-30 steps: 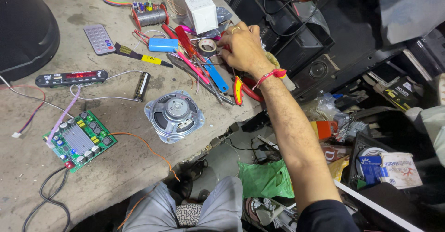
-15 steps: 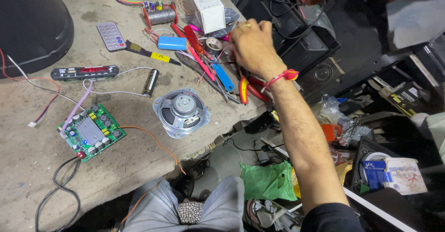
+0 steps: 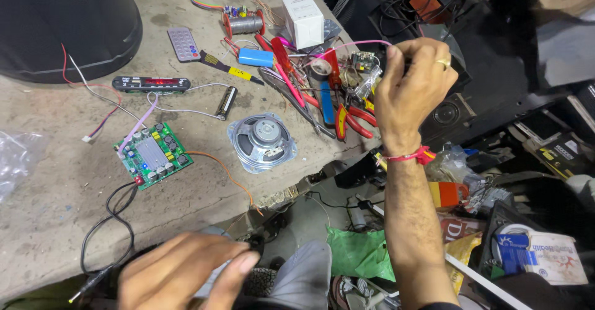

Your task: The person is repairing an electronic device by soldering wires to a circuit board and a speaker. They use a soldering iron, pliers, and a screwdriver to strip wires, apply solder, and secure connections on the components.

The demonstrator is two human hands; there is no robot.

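My right hand (image 3: 414, 90) is raised over the bench's right edge, fingers pinched on a thin pink wire (image 3: 350, 44). The wire arcs left to a small dark circuit module (image 3: 362, 59) hanging just above a pile of tools. A red thread is tied round that wrist. My left hand (image 3: 180, 273) is low at the bottom edge, blurred, fingers loosely spread and holding nothing I can see. A round grey speaker (image 3: 263, 141) lies on the concrete bench (image 3: 56, 223) between the hands. A green circuit board (image 3: 152, 155) with wires lies to its left.
Red-handled pliers (image 3: 348, 119), a blue cylinder (image 3: 255, 57), a white box (image 3: 302, 17), a yellow-banded screwdriver (image 3: 232, 69), a grey remote (image 3: 183, 43) and a black display strip (image 3: 150, 84) lie about. A big black tub (image 3: 62, 25) stands far left. Cluttered floor lies right.
My right hand has lifted off the tool pile and moved right, pulling the pink wire and small module up. My left hand has come into view at the bottom.
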